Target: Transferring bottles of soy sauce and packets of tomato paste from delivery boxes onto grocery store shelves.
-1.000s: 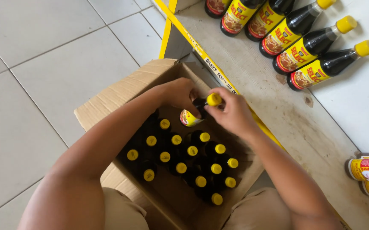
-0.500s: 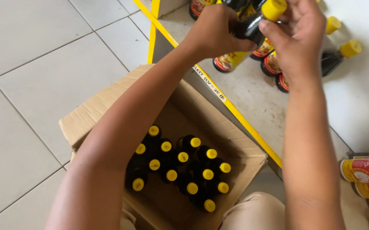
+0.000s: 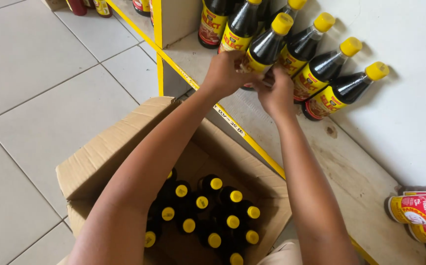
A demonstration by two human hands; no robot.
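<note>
Near left: open cardboard box (image 3: 95, 162) of yellow-capped bottles (image 3: 208, 211). Far centre: left hand (image 3: 225, 73) and right hand (image 3: 276, 95), grip clenched around dark sauce bottle (image 3: 267, 46) on wooden shelf (image 3: 340, 167). Right: bottle row (image 3: 340, 91).

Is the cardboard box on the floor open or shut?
Open. The cardboard box has its flaps spread outward, and the yellow caps of the dark bottles standing inside are visible from above.

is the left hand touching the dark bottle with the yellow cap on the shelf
Touching. In the head view the left hand wraps its fingers around the lower body of the dark bottle, with no gap showing; the right hand sits right beside it.
</note>
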